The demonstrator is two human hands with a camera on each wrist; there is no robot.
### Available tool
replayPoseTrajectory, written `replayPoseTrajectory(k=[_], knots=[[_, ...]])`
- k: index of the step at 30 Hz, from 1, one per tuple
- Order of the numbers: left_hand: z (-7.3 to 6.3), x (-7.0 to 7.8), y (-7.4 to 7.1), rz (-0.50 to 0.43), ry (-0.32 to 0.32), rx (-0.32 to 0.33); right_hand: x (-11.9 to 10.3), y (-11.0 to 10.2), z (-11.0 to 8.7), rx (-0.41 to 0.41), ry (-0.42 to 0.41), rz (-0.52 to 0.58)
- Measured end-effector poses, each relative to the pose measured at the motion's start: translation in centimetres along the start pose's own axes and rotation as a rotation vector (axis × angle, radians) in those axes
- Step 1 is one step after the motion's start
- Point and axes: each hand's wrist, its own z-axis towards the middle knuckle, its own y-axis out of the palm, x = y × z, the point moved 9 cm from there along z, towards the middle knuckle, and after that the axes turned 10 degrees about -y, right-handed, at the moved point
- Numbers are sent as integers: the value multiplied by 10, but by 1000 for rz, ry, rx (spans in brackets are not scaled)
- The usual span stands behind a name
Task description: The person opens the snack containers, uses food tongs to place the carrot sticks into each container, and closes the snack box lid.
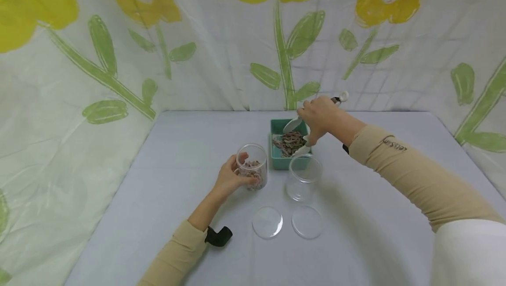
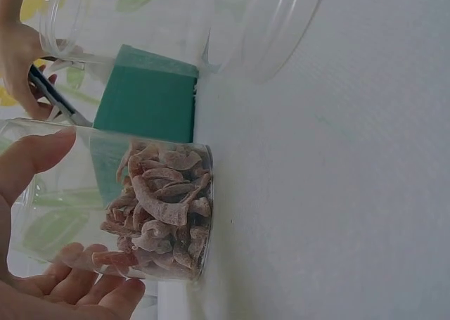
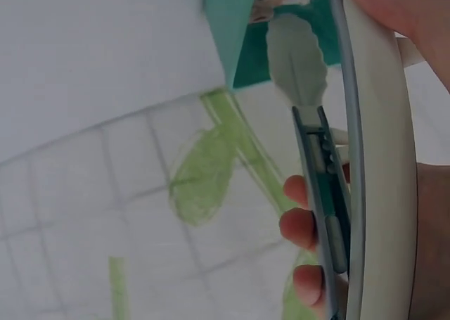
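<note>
The right hand (image 1: 321,117) has its grip around white tongs (image 1: 292,125), their arms spread wide and pale heads at the teal bin (image 1: 284,164); they look stiff and light, best held midway along the arms. The left hand (image 1: 230,177) grips a clear jar (image 1: 258,177) by its side; the smooth wall may slip, so a hold around the body seems surest. Brown pieces (image 1: 291,142), in both bin and jar, look dry, light and firm. Nearby on the worktop (image 1: 197,145) are a second jar (image 1: 301,186) and two clear lids (image 1: 267,222). Whether the held jar's base touches down I cannot tell; the near tong arm runs out of the right wrist view.
</note>
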Motion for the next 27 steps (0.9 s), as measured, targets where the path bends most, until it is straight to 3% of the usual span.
replayPoseTrajectory(k=[7,10,15,20,23,27], knots=[[0,2,2,7,-5,-3,-3,-1,1,-59,8,-19],[0,1,1,1,-18,3,-5,0,4,-54,7,-59],[1,-3,0,-15,-30,3,1,0,10,-28,77,-83],[1,-1,1,3,-5,-15,9,13,15,-128,113,2],[0,0,2,37,5,-31,14,20,15,-163,118,56],[-2,4,-2,174,-14,-19,18,23,15,-138,100,107]])
